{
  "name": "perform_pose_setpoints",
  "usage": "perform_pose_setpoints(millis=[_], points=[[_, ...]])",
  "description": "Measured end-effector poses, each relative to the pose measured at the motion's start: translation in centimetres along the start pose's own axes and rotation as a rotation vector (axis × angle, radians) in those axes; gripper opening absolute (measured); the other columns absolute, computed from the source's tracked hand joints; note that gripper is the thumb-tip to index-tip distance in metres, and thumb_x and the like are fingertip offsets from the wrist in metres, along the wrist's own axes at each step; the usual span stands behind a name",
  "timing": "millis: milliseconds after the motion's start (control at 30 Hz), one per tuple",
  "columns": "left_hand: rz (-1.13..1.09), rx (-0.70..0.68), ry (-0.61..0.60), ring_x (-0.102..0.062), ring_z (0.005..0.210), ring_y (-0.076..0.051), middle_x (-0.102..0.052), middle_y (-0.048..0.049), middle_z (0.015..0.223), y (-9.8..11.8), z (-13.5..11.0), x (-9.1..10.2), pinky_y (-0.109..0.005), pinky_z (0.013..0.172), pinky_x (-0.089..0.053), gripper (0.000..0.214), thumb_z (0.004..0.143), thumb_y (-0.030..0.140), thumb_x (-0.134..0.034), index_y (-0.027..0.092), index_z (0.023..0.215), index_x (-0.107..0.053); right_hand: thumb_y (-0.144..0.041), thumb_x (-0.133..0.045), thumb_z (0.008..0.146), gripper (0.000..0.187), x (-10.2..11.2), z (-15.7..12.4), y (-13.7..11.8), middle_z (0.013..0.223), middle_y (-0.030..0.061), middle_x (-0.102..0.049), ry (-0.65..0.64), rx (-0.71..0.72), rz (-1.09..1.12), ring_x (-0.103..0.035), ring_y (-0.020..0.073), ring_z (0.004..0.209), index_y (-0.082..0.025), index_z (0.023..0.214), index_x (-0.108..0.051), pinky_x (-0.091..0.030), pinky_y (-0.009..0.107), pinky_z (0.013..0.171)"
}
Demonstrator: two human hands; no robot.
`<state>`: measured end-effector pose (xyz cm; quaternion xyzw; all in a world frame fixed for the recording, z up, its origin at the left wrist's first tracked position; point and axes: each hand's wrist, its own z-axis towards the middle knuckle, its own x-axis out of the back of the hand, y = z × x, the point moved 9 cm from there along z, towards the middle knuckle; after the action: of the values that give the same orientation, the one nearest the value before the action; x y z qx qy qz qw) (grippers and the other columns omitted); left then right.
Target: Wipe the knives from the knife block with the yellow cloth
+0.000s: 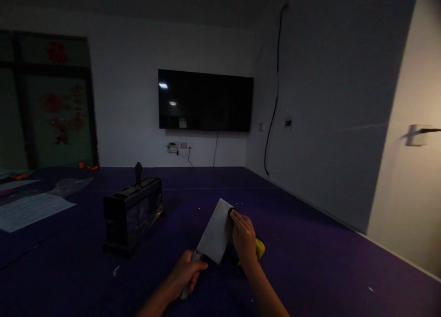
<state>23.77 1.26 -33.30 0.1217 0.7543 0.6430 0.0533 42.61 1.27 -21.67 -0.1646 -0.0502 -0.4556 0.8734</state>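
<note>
A wide purple-covered table [327, 262] fills the near scene, running to white walls, with a dark wall-mounted television [206, 100] on the far one. Left of centre on the table stands a black knife block [132, 213] with one dark handle upright in its top, and sheets of paper [31, 209] lie at the far left. Near the middle, a cleaver [216, 232] is held with its broad blade slanting up and away. The left hand [188, 271], its forearm coming in from the near edge, has its fingers curled tight round the cleaver's handle. The right hand [244, 236] lies palm-down against the blade's right edge, fingers together and reaching to the far corner. A yellow pad [260, 249] shows under it, mostly hidden.
</note>
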Motion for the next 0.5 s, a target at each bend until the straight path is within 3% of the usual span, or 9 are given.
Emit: perform_pose_setpoints(millis=[267,500], points=[[-0.019,-0.001,0.034,-0.029,0.024,-0.006,-0.037,0.011,0.033,0.1,-0.1,0.4,-0.017,0.031,-0.018,0.019,0.066,0.035,-0.054,0.019,0.073,-0.045,-0.003,-0.033,0.076,0.046,-1.9,-0.3,-1.0,0.106,0.0061,-0.065,-0.102,0.034,0.128,-0.056,0.0194,0.095,-0.021,0.107,-0.063,-0.046,0.038,0.084],[-0.087,0.018,0.063,-0.028,0.024,-0.005,-0.035,0.0108,0.034,0.0,0.3,0.7,-0.016,0.031,-0.017,0.018,0.065,0.035,-0.053,0.019,0.066,-0.047,-0.008,-0.032,0.084,0.041,-4.2,-1.2,-3.0,0.103,0.0068,-0.065,-0.277,-0.026,0.219,-0.057,0.019,0.091,-0.019,0.11,-0.061,-0.05,0.03,0.079]])
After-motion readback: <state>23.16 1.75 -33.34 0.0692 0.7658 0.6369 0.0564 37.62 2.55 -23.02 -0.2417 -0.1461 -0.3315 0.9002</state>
